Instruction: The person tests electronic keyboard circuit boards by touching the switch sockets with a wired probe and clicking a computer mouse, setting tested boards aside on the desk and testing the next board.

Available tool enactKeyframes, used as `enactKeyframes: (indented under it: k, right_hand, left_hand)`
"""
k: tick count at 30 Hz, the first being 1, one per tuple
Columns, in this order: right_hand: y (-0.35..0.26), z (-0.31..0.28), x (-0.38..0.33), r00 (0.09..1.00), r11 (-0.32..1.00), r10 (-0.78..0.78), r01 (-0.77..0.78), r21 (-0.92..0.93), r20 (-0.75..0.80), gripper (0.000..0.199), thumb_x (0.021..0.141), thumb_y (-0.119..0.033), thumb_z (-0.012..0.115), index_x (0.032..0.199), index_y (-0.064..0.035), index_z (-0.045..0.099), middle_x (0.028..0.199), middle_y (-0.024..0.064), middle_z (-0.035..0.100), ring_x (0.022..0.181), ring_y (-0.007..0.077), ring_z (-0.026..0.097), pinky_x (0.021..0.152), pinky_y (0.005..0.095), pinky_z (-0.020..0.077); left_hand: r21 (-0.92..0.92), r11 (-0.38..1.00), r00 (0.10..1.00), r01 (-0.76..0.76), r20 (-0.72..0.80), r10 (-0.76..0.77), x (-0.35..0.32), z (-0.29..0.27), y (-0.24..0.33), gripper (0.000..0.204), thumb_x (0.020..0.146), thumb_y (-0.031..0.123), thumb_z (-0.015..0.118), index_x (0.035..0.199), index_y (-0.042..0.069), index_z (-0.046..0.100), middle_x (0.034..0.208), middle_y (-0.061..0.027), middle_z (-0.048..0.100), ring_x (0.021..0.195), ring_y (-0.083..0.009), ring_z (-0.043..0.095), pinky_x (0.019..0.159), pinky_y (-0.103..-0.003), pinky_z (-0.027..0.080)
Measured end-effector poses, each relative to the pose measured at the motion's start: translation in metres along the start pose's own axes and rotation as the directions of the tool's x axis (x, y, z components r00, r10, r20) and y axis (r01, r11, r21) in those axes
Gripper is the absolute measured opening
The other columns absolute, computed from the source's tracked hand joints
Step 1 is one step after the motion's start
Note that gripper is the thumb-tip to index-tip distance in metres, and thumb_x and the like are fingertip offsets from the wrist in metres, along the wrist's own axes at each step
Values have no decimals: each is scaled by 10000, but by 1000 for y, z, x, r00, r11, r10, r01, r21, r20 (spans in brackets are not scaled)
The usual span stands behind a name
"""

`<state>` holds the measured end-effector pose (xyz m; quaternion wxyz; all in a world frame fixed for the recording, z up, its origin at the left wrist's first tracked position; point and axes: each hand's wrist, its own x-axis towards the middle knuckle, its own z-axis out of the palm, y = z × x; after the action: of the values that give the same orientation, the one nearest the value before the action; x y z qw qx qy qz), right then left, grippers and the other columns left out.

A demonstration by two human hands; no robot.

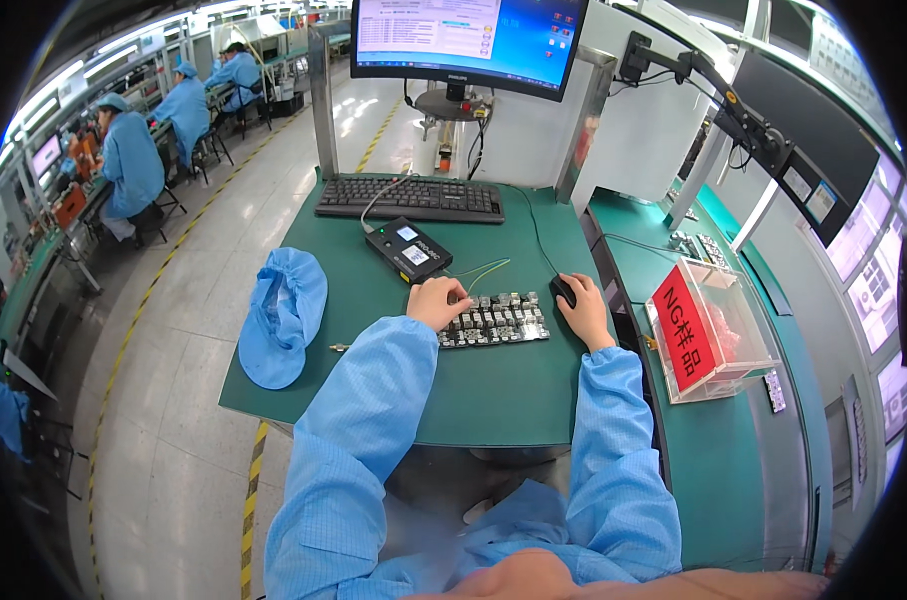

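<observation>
Board (pixel 496 320) lies flat on green mat (pixel 374 290), between both hands, just below black tester (pixel 408 249).

Left hand (pixel 438 300) on board's left edge, fingers curled, pressing down, not lifting. Best to keep that hold steady so board cannot slide; thin wires (pixel 486 268) run from tester to board and should stay slack.

Right hand (pixel 584 310) cupped over mouse (pixel 564 290), fingers loosely bent on top. Small moves only, wrist down.

Blue cap (pixel 282 315) lies well apart, left.

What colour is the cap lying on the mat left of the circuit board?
Light blue; the cap shows best in the head view, on the green mat.
</observation>
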<state>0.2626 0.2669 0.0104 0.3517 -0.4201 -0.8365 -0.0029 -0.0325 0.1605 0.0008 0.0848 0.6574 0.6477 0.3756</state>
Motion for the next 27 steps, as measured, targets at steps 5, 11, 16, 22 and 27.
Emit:
enactKeyframes:
  k: [5, 11, 16, 22, 27]
  right_hand:
    - [-6, -4, -1, 1000, 999, 18, -17, -42, 25, 408, 775, -205, 674, 1173, -143, 616, 1188, 90, 553, 1059, 303, 563, 888, 396, 478]
    - [-5, -1, -3, 998, 996, -31, 26, -84, -51, 446, 721, -263, 720, 1147, -167, 630, 1155, 88, 564, 988, 300, 584, 819, 404, 496]
    - [-9, -1, 0, 999, 994, -17, 12, -113, -42, 506, 710, -363, 761, 1157, -166, 628, 1240, 118, 530, 1064, 328, 559, 869, 417, 476]
    - [-11, -5, -1, 995, 965, -71, 52, -256, -66, 569, 695, -445, 761, 1168, -159, 627, 1305, 121, 494, 1123, 313, 512, 889, 427, 424]
    - [-12, 2, -2, 993, 953, -100, 79, -291, -58, 526, 746, -396, 731, 1194, -147, 612, 1312, 135, 486, 1115, 322, 513, 897, 423, 436]
  left_hand:
    - [-10, 1000, 1000, -13, -9, 13, -3, -1, 3, 228, 758, 297, 735, 792, 83, 664, 799, -45, 649, 784, -215, 621, 727, -352, 471]
    - [-7, 1000, 1000, 11, 5, -11, -3, -2, 5, 236, 760, 312, 736, 801, 89, 668, 797, -40, 645, 797, -211, 617, 743, -352, 466]
    - [6, 1000, 1000, 17, 24, -17, -2, 0, -2, 221, 774, 347, 713, 800, 134, 663, 801, -7, 625, 820, -199, 583, 737, -362, 406]
    - [-27, 999, 997, 45, 66, -43, -1, 0, 2, 179, 789, 344, 688, 797, 167, 661, 815, 25, 613, 885, -186, 553, 814, -359, 357]
    - [0, 1000, 1000, 14, 21, -14, -3, -1, 3, 199, 783, 332, 705, 795, 138, 664, 811, -2, 628, 857, -201, 579, 781, -357, 408]
